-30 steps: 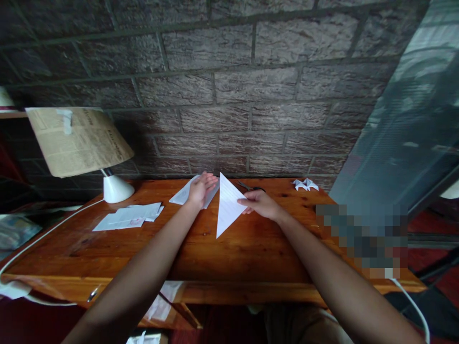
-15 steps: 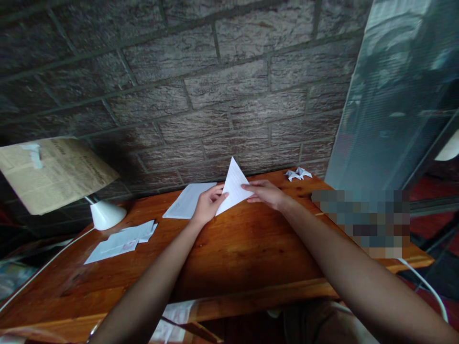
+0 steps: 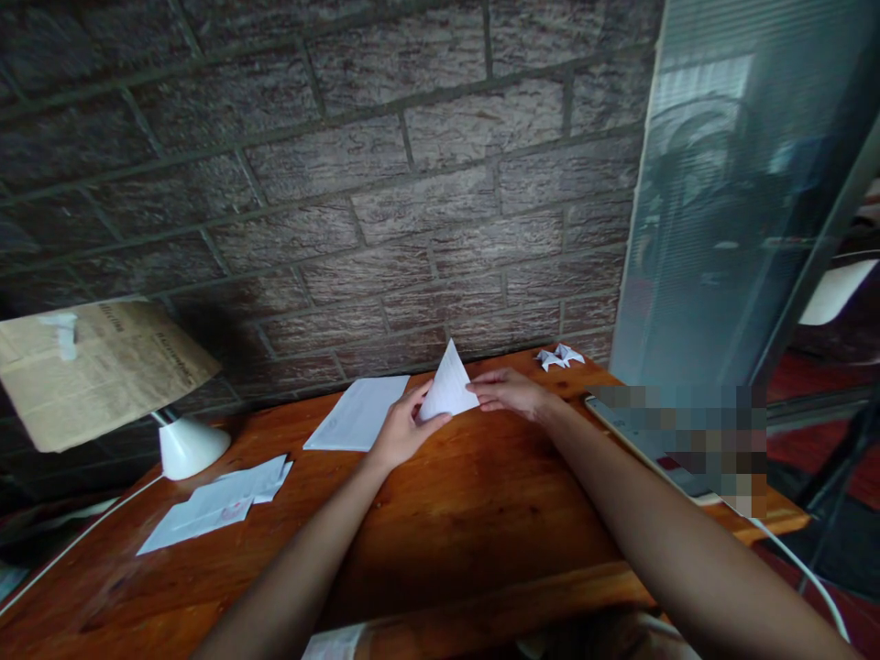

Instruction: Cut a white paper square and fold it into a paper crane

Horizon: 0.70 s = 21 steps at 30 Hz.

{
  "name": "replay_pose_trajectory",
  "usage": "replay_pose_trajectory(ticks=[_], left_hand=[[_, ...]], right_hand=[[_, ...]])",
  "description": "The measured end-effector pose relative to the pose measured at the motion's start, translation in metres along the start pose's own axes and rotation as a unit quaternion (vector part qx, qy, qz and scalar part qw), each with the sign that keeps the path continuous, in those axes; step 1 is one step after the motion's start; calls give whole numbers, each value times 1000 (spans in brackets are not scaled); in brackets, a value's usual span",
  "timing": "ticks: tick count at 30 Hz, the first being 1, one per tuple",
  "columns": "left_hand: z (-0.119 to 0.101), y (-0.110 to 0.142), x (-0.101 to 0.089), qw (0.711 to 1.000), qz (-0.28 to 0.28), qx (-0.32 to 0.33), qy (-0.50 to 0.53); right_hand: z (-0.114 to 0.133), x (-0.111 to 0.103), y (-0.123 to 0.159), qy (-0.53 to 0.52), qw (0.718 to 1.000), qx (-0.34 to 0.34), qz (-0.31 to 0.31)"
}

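Observation:
A white sheet of paper (image 3: 448, 385), folded to a triangle with its point up, is held above the wooden table (image 3: 440, 522). My left hand (image 3: 405, 426) grips its lower left side, the thumb lying along the bottom edge. At the right corner, the fingers of my right hand (image 3: 512, 394) pinch the paper. Left of my left hand lies a stack of white paper (image 3: 357, 412). Two small folded paper figures (image 3: 560, 357) sit at the back right, beyond my right hand.
On the left stands a lamp with a white base (image 3: 192, 447) and a brown paper shade (image 3: 103, 367). Loose printed sheets (image 3: 220, 500) lie before it. A flat device (image 3: 639, 440), partly blurred out, rests at the right with a white cable (image 3: 804, 568). A stone-block wall (image 3: 330, 202) rises behind.
The paper triangle has tilted and looks shorter, with my left thumb now along its bottom edge. My right fingers have shifted to its right corner. The whole view has moved slightly.

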<state>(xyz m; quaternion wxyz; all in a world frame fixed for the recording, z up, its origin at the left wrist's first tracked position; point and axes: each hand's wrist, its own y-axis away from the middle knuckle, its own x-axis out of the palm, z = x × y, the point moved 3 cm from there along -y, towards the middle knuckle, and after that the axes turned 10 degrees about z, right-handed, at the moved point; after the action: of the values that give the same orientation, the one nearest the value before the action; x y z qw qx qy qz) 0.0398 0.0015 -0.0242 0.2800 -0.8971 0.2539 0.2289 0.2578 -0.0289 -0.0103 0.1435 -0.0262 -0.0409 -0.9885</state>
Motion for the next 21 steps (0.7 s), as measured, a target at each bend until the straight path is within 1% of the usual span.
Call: replay_pose_trajectory(ticks=[2,5,8,11,13,14,16,18,19,20,21], left_hand=[[0,1,1,1000,0,-10,18],[-2,1,0,996,5,-19,87],[-5,0,-3,989,-13,-21,143],[-5,-3,-7,990,-23,-22,141],[-1,-4,-9,987,-44,-39,152],[3,-4,-11,980,-69,-52,178],[11,-4,-15,955,-124,-77,258],[16,-4,-17,931,-146,-99,318],[17,-4,-18,928,-148,-102,326],[16,-4,-19,932,-147,-100,316],[14,-3,-20,942,-143,-90,291]], right_hand=[[0,1,0,1,1000,-16,-2],[-1,2,-3,2,999,-42,-21],[-3,3,-4,4,998,-52,-35],[-2,5,-3,-1,998,-46,-36],[-1,5,-2,-1,999,-38,-33],[0,6,-1,1,999,-35,-28],[1,7,0,12,1000,-25,-8],[0,9,0,31,999,-4,24],[-1,10,0,40,998,6,39],[-2,12,1,47,997,12,54],[-1,13,1,48,997,12,67]])
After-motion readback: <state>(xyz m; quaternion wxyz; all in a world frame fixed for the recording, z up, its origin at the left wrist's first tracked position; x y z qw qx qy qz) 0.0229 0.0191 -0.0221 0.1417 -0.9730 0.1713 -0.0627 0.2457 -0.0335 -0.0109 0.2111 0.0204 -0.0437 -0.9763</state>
